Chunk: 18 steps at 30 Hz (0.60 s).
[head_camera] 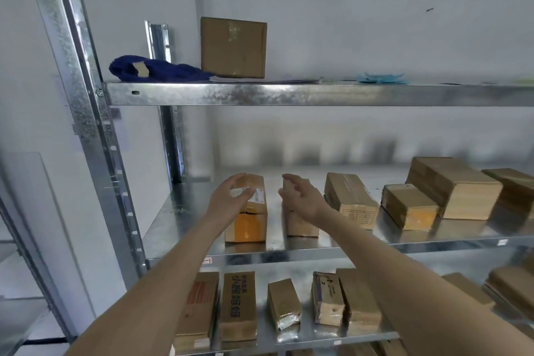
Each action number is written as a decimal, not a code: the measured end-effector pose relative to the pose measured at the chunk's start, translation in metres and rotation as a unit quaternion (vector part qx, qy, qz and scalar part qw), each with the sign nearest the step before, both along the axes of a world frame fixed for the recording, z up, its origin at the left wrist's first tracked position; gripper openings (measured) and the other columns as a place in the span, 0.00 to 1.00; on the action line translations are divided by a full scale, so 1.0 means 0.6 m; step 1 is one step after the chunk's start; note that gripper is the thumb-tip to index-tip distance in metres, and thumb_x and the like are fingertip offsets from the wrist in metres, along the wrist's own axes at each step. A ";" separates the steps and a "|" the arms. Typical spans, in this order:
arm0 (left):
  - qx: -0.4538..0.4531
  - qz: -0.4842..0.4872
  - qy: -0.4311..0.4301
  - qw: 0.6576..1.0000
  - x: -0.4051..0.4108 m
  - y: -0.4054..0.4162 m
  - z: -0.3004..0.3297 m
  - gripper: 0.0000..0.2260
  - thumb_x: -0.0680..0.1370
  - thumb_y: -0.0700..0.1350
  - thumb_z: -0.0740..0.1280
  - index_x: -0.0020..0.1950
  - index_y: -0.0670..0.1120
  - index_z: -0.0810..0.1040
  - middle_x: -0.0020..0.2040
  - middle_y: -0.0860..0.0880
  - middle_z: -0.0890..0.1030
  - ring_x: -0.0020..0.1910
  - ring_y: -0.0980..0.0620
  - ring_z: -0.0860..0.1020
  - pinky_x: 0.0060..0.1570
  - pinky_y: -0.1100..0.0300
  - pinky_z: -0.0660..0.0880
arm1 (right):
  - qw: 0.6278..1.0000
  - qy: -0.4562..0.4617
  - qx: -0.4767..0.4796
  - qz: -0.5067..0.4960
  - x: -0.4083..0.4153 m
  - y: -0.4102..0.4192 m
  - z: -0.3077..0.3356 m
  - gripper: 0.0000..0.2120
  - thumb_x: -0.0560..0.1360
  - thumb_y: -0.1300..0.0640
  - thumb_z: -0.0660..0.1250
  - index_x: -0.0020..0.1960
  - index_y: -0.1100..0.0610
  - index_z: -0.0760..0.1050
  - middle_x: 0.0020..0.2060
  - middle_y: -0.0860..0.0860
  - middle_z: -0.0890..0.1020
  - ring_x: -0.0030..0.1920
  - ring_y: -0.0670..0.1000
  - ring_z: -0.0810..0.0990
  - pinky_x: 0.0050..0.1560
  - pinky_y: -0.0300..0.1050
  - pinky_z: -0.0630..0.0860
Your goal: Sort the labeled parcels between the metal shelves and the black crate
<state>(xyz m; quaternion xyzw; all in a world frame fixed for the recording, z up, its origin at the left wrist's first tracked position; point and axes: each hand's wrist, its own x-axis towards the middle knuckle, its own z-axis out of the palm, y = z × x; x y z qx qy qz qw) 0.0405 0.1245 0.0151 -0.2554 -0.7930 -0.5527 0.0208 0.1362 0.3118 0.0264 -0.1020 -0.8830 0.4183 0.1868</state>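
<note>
Head view: both hands reach over the middle metal shelf (318, 251).
Left hand (231, 196), fingers loosely spread, touches a labeled parcel (250, 211); right hand (300, 193) hovers relaxed, holding nothing.

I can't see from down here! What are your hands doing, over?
Left hand open, touching labeled box. Right hand open, by next box. Nothing lifted. Nothing in the way.

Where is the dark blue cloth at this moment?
In the head view, the dark blue cloth lies at the left end of the top shelf, touching the upright cardboard parcel on its right.
</note>
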 end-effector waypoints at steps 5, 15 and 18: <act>0.002 -0.046 -0.010 0.999 0.045 0.064 0.015 0.23 0.78 0.55 0.69 0.72 0.58 0.71 0.72 0.53 0.69 0.70 0.54 0.69 0.57 0.68 0.70 | 0.999 -0.018 0.025 -0.010 0.046 0.078 0.007 0.25 0.83 0.48 0.65 0.78 0.49 0.66 0.75 0.49 0.70 0.74 0.53 0.69 0.66 0.43 0.68; -0.088 -0.055 -0.067 0.992 0.080 0.168 -0.046 0.30 0.76 0.62 0.69 0.76 0.61 0.64 0.77 0.54 0.64 0.75 0.49 0.64 0.73 0.49 0.65 | 0.998 -0.061 0.001 0.022 0.049 0.169 -0.039 0.28 0.82 0.42 0.64 0.79 0.48 0.63 0.79 0.51 0.66 0.77 0.58 0.65 0.76 0.59 0.65; -0.093 -0.046 -0.078 0.992 0.076 0.188 -0.067 0.30 0.77 0.61 0.68 0.77 0.60 0.63 0.78 0.54 0.63 0.75 0.48 0.64 0.73 0.48 0.64 | 0.996 -0.078 -0.003 0.042 0.038 0.178 -0.061 0.28 0.82 0.42 0.64 0.79 0.48 0.63 0.79 0.51 0.65 0.78 0.57 0.65 0.76 0.57 0.65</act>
